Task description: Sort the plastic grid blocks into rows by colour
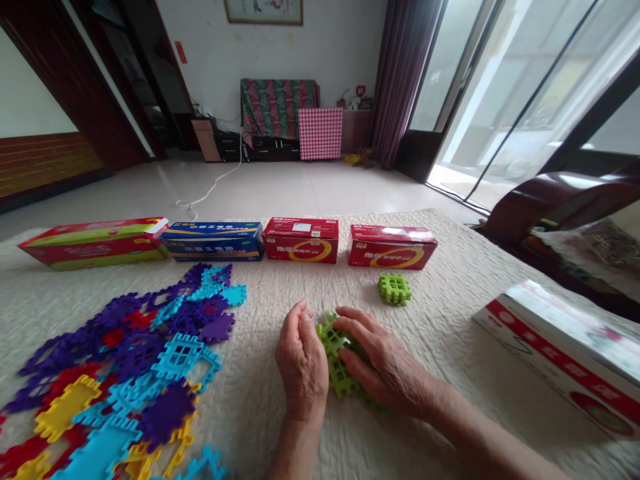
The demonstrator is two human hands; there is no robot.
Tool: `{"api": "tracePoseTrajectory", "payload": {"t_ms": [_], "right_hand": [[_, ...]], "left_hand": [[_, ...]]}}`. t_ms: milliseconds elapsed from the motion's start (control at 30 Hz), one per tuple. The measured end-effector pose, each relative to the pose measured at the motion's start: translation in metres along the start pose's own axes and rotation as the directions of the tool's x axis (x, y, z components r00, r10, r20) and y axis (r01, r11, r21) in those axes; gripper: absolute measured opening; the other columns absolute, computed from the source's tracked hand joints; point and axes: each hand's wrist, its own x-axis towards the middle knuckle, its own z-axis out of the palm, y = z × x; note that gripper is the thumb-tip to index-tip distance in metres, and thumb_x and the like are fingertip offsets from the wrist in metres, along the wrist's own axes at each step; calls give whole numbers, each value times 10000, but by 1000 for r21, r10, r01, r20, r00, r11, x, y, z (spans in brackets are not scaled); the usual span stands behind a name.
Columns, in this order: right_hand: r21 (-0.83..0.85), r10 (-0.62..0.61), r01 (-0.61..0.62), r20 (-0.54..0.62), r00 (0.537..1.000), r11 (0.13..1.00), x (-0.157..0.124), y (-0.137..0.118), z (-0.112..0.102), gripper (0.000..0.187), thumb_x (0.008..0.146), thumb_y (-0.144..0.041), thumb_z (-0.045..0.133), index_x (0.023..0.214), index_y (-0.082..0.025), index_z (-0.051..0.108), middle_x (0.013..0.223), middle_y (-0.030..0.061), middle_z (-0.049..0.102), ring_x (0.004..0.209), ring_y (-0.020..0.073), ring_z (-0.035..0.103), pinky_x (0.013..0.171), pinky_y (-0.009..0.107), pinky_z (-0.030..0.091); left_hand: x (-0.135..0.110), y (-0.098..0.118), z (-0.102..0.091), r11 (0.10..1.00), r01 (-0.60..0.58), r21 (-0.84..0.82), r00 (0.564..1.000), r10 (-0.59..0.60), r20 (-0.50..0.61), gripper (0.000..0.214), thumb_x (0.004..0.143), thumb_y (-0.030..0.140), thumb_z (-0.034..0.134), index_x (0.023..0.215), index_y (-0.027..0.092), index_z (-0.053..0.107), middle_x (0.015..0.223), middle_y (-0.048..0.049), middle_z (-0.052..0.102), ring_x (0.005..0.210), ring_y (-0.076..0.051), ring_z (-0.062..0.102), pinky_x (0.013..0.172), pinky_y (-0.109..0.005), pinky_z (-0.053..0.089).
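Note:
Green interlocking plastic building pieces (334, 363) lie bunched on the cream quilted cloth between my hands. My left hand (303, 357) stands on its edge along their left side, fingers held together and lightly cupped, with no piece showing in it. From the right, my right hand (383, 357) reaches over the bunch, its curved fingers on the pieces and covering some of them. A small neat stack of green pieces (395, 289) sits apart, beyond my right hand. To the left spreads a loose heap of purple, light blue, red and yellow pieces (135, 353).
Along the far side stand a red-and-green box (95, 245), a blue box (213, 241) and two red boxes (301, 240) in a row. A white-and-red box (560, 360) lies at the right. The quilted cloth (440, 413) covers the surface; a dark wooden armrest (540, 207) rises beyond.

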Motion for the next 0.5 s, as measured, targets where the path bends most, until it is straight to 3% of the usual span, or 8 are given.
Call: {"api": "tracePoseTrajectory", "payload": {"t_ms": [200,500], "right_hand": [[72,7,3,-128,992,997,-4,3,18,306,877,-191,515,1182,-213,524,1295,121,529,1183,231,538,982,428,479],[102,11,14,-237,972,995,-5,-1,17,249,866,-236,554,1114,-224,555,1213,93,578,1077,204,595,899,364,511]], "left_hand": [[3,-3,-2,999,-8,-53,998,4,-68,381,899,394,401,1080,170,650,958,-79,709,915,-212,646,820,-335,489],[7,-7,-3,989,41,-139,979,-68,-194,348,882,390,430,1048,183,654,931,-54,702,898,-188,632,780,-303,480]]}}
